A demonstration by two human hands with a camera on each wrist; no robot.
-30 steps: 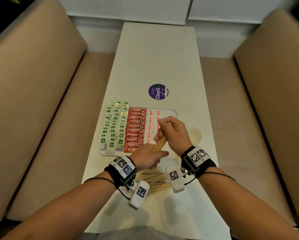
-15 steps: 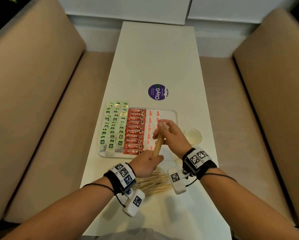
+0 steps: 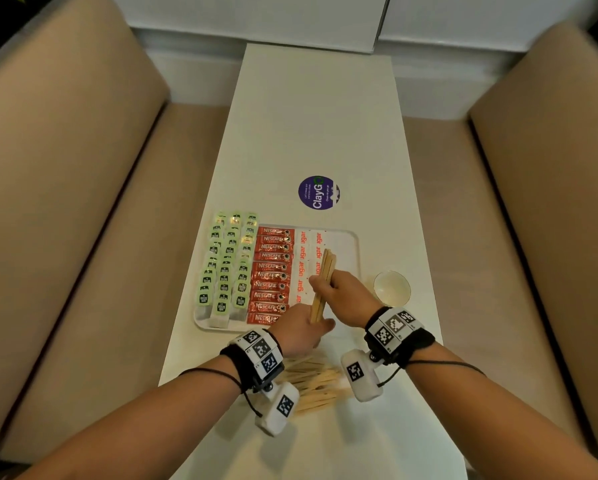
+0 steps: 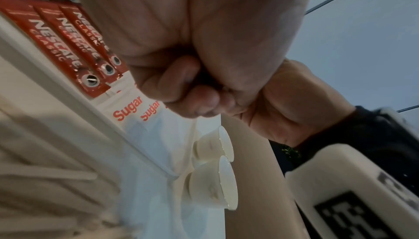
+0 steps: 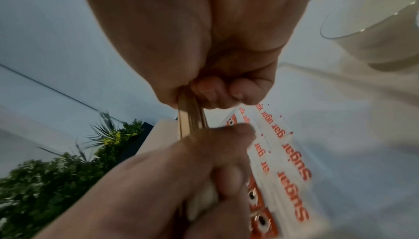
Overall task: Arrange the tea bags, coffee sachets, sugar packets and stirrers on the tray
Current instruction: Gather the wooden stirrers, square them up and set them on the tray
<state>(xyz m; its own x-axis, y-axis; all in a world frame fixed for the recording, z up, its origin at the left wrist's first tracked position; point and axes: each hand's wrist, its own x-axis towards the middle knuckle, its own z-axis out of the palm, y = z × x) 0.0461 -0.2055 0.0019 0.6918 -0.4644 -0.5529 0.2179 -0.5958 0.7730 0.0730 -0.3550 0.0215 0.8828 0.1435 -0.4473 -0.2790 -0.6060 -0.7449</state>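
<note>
Stirrer bundle: a small bunch of wooden stirrers (image 3: 322, 285) stands tilted over the middle of the frame, above the bare right end of the tray – upper tips fanned a little, lower ends down at the left hand
Right hand: right hand (image 3: 346, 295) is wrapped round the middle of the bundle; the right wrist view shows the sticks (image 5: 190, 122) coming out from between its curled fingers
Left hand: left hand (image 3: 299, 332) sits just below, fingers curled at the bundle's lower ends; whether it truly pinches them or only steadies them I cannot tell
Change: a second ago the bundle was hidden low between both fists near the tray's near edge; now it is raised and slid further over the tray, more of its length showing – it looks squared up and ready to lay down
Tray: the white tray (image 3: 354, 244) holds green tea bags (image 3: 226, 268) at the left, red Nescafe sachets (image 3: 271, 275) in the middle, sugar packets (image 3: 302, 258) next, with an open strip at the right for the stirrers
Loose stirrers: a scattered pile (image 3: 313, 382) lies on the table in the lower middle, between the wrists – so this step is not finished
Nearby: small white cups (image 3: 391, 288) right of the tray, a purple ClayGo sticker (image 3: 318, 192) above it
</note>
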